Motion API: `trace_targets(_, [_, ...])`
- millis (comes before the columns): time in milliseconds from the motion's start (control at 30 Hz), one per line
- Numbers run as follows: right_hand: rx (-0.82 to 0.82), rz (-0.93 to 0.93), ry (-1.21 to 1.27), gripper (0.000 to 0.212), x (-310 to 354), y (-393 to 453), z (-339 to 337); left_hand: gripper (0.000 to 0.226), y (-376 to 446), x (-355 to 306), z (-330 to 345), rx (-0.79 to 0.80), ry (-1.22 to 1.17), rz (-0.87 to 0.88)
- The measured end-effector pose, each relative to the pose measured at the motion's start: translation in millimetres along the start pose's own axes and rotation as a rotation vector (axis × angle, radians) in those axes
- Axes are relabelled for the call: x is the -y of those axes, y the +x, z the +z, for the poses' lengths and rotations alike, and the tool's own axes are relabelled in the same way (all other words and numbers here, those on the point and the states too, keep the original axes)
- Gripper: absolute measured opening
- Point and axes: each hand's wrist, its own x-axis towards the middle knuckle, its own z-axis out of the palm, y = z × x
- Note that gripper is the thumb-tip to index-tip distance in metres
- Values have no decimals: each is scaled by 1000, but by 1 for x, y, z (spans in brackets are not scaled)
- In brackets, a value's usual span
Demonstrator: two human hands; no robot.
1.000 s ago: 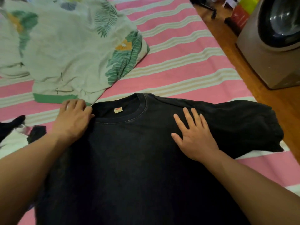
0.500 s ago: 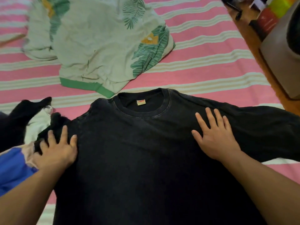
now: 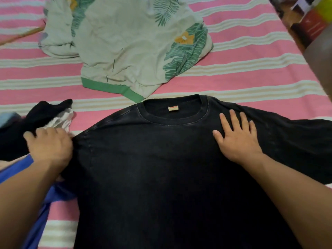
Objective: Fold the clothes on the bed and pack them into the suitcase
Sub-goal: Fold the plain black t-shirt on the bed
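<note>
A black T-shirt lies flat on the striped bed, collar away from me, with a small label inside the neck. My right hand rests flat on its right shoulder, fingers spread and straight. My left hand is at the shirt's left sleeve edge with its fingers curled down into the fabric; the sleeve itself is hidden under the hand. No suitcase is in view.
A pale leaf-print garment with a green hem lies crumpled beyond the collar. A pile of black, white and blue clothes sits at the left, touching my left hand. Past the bed's right edge are a wooden floor and boxes.
My left hand slid from the collar out to the left sleeve, then curled its fingers there. The right hand stayed flat on the right shoulder. The view shifted left.
</note>
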Motion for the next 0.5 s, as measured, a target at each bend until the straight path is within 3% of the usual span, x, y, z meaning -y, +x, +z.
trace_targets(100, [-16, 65, 16, 67, 15, 6, -17, 34, 3, -34, -28, -168, -184, 69])
trace_targets(200, [-191, 5, 7, 57, 26, 26, -40, 39, 5, -107, -100, -337, -580, 253])
trace_targets(300, [-96, -167, -47, 62, 24, 52, -47, 42, -7, -173, -147, -428, -776, 618])
trace_targets(367, [26, -156, -85, 63, 17, 67, -39, 53, -17, -203, -141, -386, -610, 911])
trace_targets(400, [52, -132, -84, 64, 13, 72, -35, 60, -22, -212, -131, -310, -508, 976])
trace_targets(500, [50, -83, -48, 65, 11, 89, -26, 68, -26, -226, -93, -77, -384, 926])
